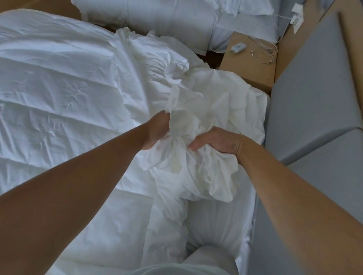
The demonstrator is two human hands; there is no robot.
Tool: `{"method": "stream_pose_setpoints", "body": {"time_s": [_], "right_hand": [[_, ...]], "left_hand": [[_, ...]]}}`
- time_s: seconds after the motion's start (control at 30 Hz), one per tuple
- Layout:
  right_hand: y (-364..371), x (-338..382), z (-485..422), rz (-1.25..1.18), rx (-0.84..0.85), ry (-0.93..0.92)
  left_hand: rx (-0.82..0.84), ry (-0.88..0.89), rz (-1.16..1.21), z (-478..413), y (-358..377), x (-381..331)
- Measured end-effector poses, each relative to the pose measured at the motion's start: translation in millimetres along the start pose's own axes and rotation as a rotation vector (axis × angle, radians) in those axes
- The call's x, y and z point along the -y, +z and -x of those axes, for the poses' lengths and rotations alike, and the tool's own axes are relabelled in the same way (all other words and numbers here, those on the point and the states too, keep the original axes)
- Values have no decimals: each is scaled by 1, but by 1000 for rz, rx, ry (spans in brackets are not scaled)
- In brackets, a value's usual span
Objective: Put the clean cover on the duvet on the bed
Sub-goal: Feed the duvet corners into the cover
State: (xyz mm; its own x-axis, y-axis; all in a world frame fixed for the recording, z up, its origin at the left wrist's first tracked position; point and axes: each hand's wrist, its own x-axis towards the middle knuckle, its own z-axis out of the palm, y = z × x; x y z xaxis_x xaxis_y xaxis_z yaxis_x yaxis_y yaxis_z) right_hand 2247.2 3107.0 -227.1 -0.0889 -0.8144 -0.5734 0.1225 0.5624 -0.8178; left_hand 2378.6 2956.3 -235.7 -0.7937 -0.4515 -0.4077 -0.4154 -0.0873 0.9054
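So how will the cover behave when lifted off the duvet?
Probably floppy: the cover bunches and droops below the grip. Likely light: the left hand and right hand hold it by a small gathered bunch. It may trail over the duvet.

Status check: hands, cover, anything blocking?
Left hand and right hand both gripping the bunched cover. Duvet spread flat, not yet covered. Rest of cover heaped on its right end. No blocker seen.

crumpled matt cloth cover [204, 107], quilted duvet [39, 89]
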Motion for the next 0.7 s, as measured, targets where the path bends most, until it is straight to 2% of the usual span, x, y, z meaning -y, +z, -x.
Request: {"method": "stream_pose_setpoints", "body": {"time_s": [0.07,0.17,0.27,0.37,0.47,0.57,0.63,0.7], "right_hand": [[-3,2,1,3,33,-35],[-15,2,2,8,35,-128],[-24,-1,-3,-5,-53,-189],[-24,-2,-8,110,-165,-194],[-27,-5,-9,151,-263,-179],[-28,-7,-6,84,-326,-234],[-27,-4,-4,-2,-344,-263],[-25,1,1,-45,-291,-223]], "left_hand": [[-14,31,47,-2,0,-1],[149,6,103,1,-3,-1],[353,-92,35,1,-1,6],[446,-225,-10,1,2,6],[540,-267,-19,2,-1,3],[511,-213,99,2,0,5],[430,-156,189,3,4,3],[317,-103,227,3,7,1]]}}
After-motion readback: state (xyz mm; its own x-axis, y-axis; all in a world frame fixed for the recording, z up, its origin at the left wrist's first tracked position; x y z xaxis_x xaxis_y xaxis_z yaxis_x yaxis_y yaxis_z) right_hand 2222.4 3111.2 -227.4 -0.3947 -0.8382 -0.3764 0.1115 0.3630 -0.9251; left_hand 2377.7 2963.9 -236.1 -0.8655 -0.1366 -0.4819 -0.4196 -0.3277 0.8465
